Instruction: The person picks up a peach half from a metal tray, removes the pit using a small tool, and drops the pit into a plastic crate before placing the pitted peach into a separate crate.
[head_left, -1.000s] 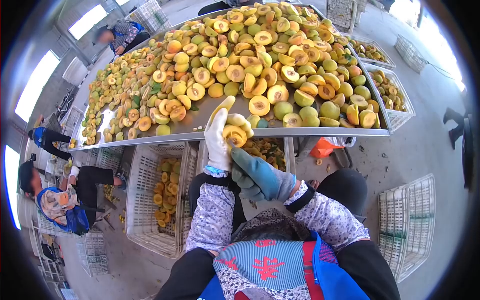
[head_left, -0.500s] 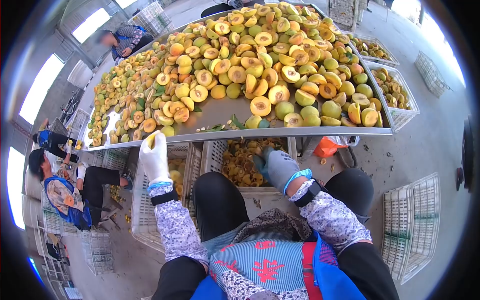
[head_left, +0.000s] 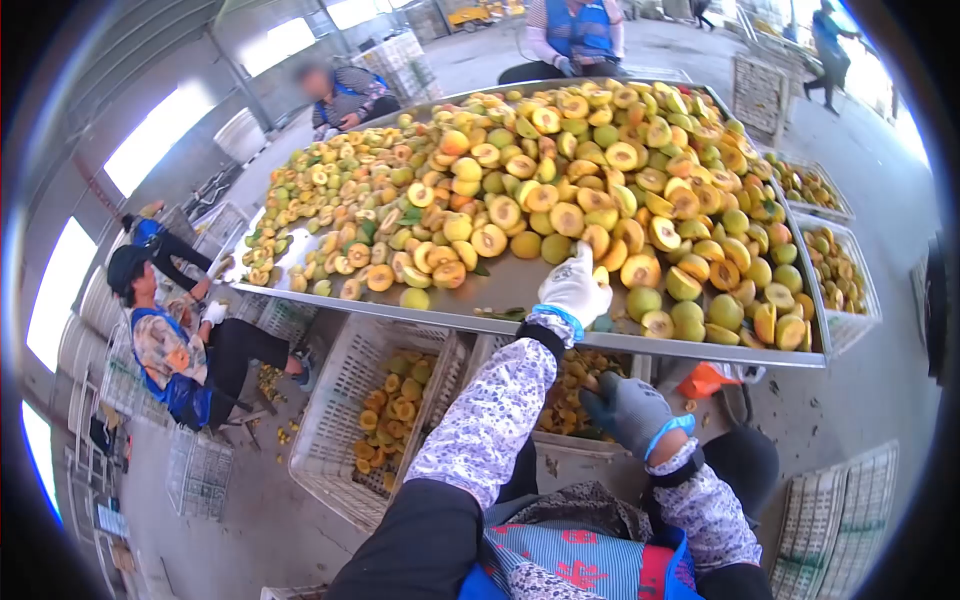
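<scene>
The long metal desk (head_left: 400, 312) fills most of my view, heaped nearly edge to edge with peaches (head_left: 600, 160), whole and halved; only a strip of bare metal shows along its near rim. Below that rim sit two white crates: the left crate (head_left: 330, 420) holds a loose layer of peach halves (head_left: 395, 405), and the middle crate (head_left: 590, 445), between my knees, is fuller with pitted halves (head_left: 565, 385). A side crate (head_left: 850, 320) hangs off the desk's right edge, carrying more fruit. Grey floor (head_left: 880, 400) lies open to my right; a seated co-worker (head_left: 170, 340) crowds the left. My left hand (head_left: 575, 285), white-gloved, lies curled on the fruit just inside the rim; I cannot tell if it grips one. My right hand (head_left: 625, 405), grey-gloved, hovers over the middle crate, fingers bent, its hold hidden.
</scene>
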